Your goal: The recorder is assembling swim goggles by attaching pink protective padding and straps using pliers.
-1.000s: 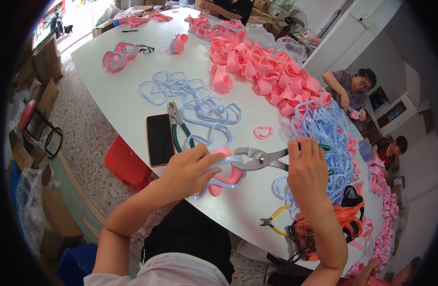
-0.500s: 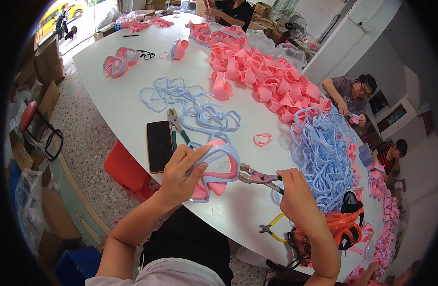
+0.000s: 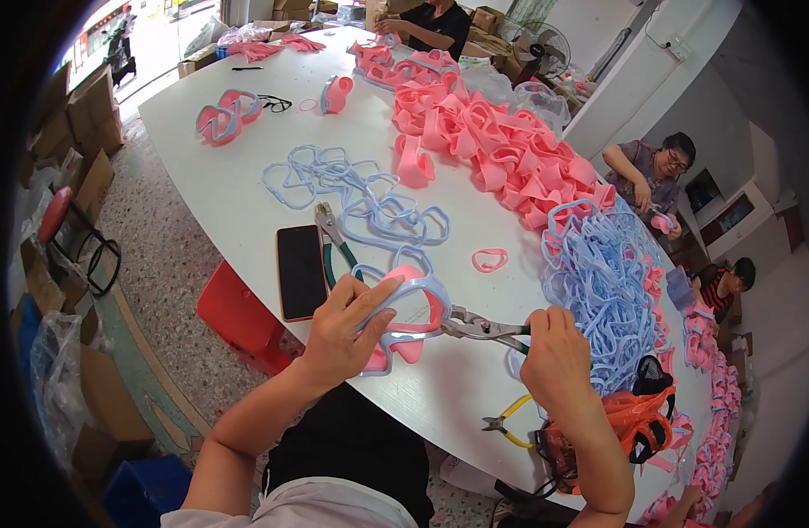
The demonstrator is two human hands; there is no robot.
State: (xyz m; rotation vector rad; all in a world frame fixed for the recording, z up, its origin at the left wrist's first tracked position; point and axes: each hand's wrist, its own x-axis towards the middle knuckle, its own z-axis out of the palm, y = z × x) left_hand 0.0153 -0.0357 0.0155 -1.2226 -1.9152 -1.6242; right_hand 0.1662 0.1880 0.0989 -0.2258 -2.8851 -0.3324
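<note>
Since a second ago, my left hand (image 3: 343, 334) has lifted the goggle piece (image 3: 402, 310) nearer to me, and my right hand (image 3: 556, 361) has drawn back toward the table's (image 3: 237, 189) near edge with the pliers (image 3: 479, 327).

Head view: the goggle piece, a pale blue frame over a pink insert, sits just past my left fingers (image 3: 369, 295), which curl over its left rim and pinch it, thumb underneath (mostly hidden). The pliers' metal tips touch the frame's right edge; whether they actually bite it is hard to make out. My right fingers are wrapped tight around the green handles, which are almost wholly covered by the fist.

A black phone (image 3: 300, 271) and green-handled cutters (image 3: 334, 242) lie just beyond my left hand. Loose blue frames (image 3: 351, 189) spread behind them, a heap of blue frames (image 3: 602, 282) rises past my right hand, and a long pile of pink inserts (image 3: 492, 145) runs up the table. Yellow-handled pliers (image 3: 508, 421) rest at the near edge, partly cut off by my forearm.
</note>
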